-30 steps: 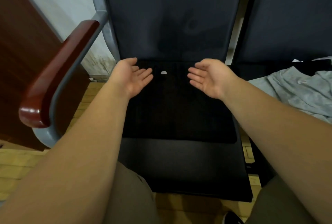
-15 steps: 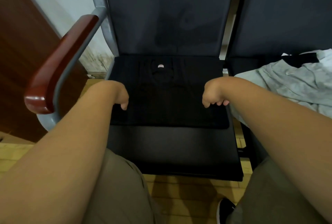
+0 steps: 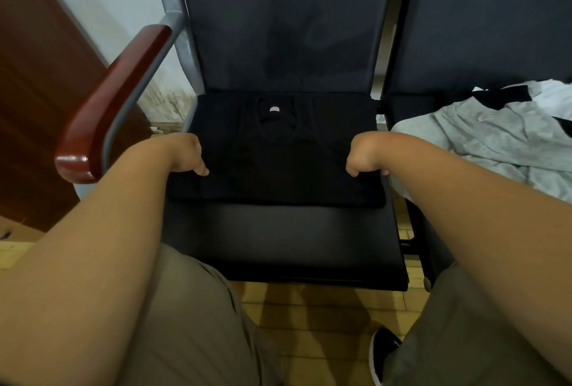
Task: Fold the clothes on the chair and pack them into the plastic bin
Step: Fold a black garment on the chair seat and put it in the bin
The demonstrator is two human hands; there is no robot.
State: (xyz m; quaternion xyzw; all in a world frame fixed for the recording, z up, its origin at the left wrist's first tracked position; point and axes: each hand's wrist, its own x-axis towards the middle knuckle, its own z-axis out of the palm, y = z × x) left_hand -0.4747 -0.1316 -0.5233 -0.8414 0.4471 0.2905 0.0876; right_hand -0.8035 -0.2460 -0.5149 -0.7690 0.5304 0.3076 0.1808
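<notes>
A folded black shirt (image 3: 278, 162) lies flat on the dark chair seat (image 3: 278, 243), collar and small white label toward the backrest. My left hand (image 3: 185, 155) curls down over the shirt's left edge, fingers tucked at its side. My right hand (image 3: 365, 156) does the same at the right edge. Both hands appear to grip the folded shirt by its sides. The plastic bin is not in view.
A pile of unfolded grey, white and black clothes (image 3: 495, 134) lies on the neighbouring seat at right. A red-brown wooden armrest (image 3: 108, 107) juts out at left. A wooden panel stands at far left. My knees and a black shoe (image 3: 383, 351) are below, over wood flooring.
One second ago both hands lay open, palms up, near the shirt's collar. They drew back toward me, turned over and closed on the shirt's left and right edges.
</notes>
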